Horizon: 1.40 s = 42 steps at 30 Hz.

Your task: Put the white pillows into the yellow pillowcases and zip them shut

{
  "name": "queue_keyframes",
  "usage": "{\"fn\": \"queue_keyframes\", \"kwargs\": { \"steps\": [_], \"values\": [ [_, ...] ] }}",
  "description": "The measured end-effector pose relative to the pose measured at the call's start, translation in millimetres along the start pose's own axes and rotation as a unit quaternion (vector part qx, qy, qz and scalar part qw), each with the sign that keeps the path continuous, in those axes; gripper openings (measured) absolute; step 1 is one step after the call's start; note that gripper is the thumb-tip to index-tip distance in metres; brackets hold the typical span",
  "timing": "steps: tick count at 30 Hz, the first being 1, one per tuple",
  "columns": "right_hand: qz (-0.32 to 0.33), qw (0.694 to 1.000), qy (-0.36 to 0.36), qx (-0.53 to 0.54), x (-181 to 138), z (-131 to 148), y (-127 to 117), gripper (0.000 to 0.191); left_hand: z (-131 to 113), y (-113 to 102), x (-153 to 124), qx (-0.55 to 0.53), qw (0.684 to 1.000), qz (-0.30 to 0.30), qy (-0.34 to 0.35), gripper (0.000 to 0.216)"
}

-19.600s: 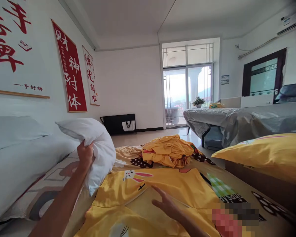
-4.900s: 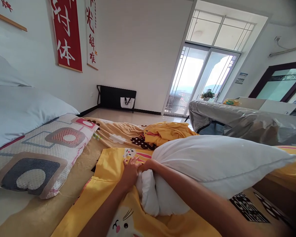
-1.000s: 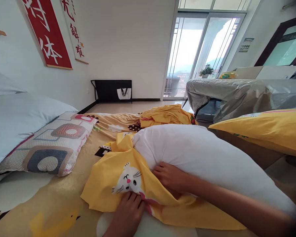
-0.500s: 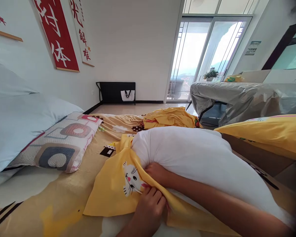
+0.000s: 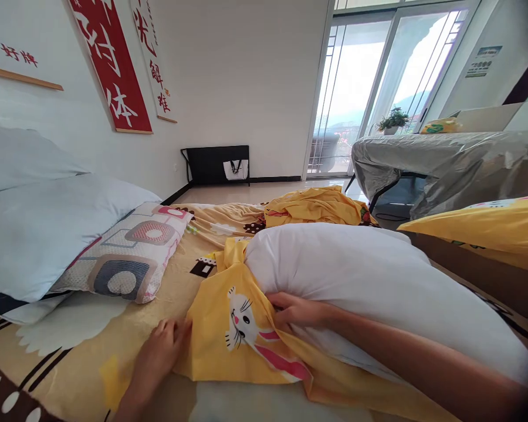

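**Ana:** Hands first: how do they stand?

**Ben:** Apart. The right hand (image 5: 297,310) lies against the white pillow (image 5: 369,281). Its fingers curl on a fold of the yellow pillowcase (image 5: 229,346), right where cloth meets stuffing. The left hand (image 5: 161,349) rests on the bed (image 5: 127,316) well to the left of it. Its fingertips touch the outer edge of the pillowcase. Whether they pinch it, I cannot tell.

**Ana:** Is that different from half a second ago?

**Ben:** Yes. Then the left hand was bunching the cloth just beside the right one. It has let go there and slid out to the edge. The pillowcase now lies flatter, with its cat print spread open between the two hands.

**Ana:** And the pillow itself?

**Ben:** Its left end sits wrapped in the pillowcase, just beyond the right hand's knuckles. The rest runs off to the right along the forearm, bare white. By my reading, only that one end is covered.

**Ana:** What lies around them?

**Ben:** Beyond the left hand, a patterned pillow (image 5: 136,252) leans on a pale blue pillow (image 5: 39,223). Beyond the right hand, past the white pillow, a crumpled yellow cloth (image 5: 317,205) lies on the bed. Further right sits a yellow pillow (image 5: 488,225).
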State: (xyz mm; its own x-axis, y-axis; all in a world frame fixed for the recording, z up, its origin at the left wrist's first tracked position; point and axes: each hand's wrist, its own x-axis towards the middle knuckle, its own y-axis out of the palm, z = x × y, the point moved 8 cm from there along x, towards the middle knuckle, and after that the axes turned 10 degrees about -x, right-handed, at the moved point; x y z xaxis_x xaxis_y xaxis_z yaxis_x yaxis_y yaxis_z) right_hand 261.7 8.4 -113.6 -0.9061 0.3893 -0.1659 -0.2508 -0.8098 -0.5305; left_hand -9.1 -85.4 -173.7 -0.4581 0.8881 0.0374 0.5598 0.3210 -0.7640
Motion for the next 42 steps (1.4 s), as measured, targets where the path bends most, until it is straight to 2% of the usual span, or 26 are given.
{"fn": "queue_keyframes", "kwargs": {
  "steps": [2, 4, 7, 10, 11, 13, 15, 17, 18, 21, 24, 26, 28, 30, 32, 36, 39, 42],
  "values": [
    [-0.001, 0.997, 0.069, 0.035, 4, 0, 2, 0.027, -8, 20, 2, -0.041, 0.997, 0.063, 0.002, 0.044],
    [-0.046, 0.993, 0.100, -0.051, 3, 10, -6, 0.021, -19, 36, 3, -0.121, 0.987, 0.104, -0.008, 0.045],
    [-0.144, 0.956, 0.074, -0.245, -4, 38, -26, 0.007, -34, 55, 7, -0.243, 0.956, 0.161, -0.030, 0.048],
    [-0.233, 0.914, 0.053, -0.328, -18, 57, -47, 0.017, -47, 61, 16, -0.279, 0.948, 0.153, -0.013, 0.050],
    [-0.254, 0.912, 0.054, -0.318, -22, 59, -53, 0.018, -51, 64, 18, -0.276, 0.949, 0.153, -0.005, 0.051],
    [-0.266, 0.935, 0.065, -0.226, -30, 56, -62, 0.015, -62, 76, 20, -0.287, 0.938, 0.193, 0.004, 0.053],
    [-0.239, 0.966, 0.080, -0.062, -35, 47, -61, 0.016, -75, 91, 19, -0.334, 0.905, 0.263, 0.001, 0.052],
    [-0.193, 0.973, 0.091, 0.091, -40, 40, -54, 0.025, -87, 101, 17, -0.404, 0.860, 0.312, -0.007, 0.050],
    [-0.173, 0.971, 0.094, 0.137, -44, 38, -51, 0.030, -91, 102, 18, -0.435, 0.843, 0.317, -0.013, 0.050],
    [-0.105, 0.980, 0.101, 0.134, -55, 31, -39, 0.035, -87, 92, 26, -0.499, 0.825, 0.264, -0.033, 0.051],
    [-0.034, 0.989, 0.140, -0.008, -70, 18, -24, 0.021, -77, 71, 33, -0.536, 0.817, 0.207, -0.049, 0.051],
    [-0.019, 0.977, 0.170, -0.126, -82, 12, -18, 0.013, -74, 58, 37, -0.541, 0.817, 0.190, -0.051, 0.048],
    [-0.045, 0.958, 0.176, -0.224, -92, 16, -21, 0.011, -72, 49, 40, -0.539, 0.822, 0.179, -0.045, 0.046],
    [-0.084, 0.949, 0.165, -0.257, -100, 25, -29, 0.009, -72, 46, 42, -0.535, 0.825, 0.177, -0.039, 0.044],
    [-0.127, 0.953, 0.170, -0.214, -107, 29, -44, 0.004, -70, 49, 43, -0.529, 0.828, 0.184, -0.034, 0.043],
    [-0.205, 0.949, 0.231, -0.058, -119, 9, -72, 0.017, -63, 56, 42, -0.520, 0.828, 0.202, -0.045, 0.046],
    [-0.173, 0.953, 0.238, -0.075, -118, 3, -70, 0.019, -52, 56, 37, -0.519, 0.824, 0.209, -0.093, 0.045],
    [-0.157, 0.938, 0.211, -0.227, -112, 18, -62, 0.019, -36, 49, 28, -0.524, 0.814, 0.199, -0.152, 0.042]
  ]
}}
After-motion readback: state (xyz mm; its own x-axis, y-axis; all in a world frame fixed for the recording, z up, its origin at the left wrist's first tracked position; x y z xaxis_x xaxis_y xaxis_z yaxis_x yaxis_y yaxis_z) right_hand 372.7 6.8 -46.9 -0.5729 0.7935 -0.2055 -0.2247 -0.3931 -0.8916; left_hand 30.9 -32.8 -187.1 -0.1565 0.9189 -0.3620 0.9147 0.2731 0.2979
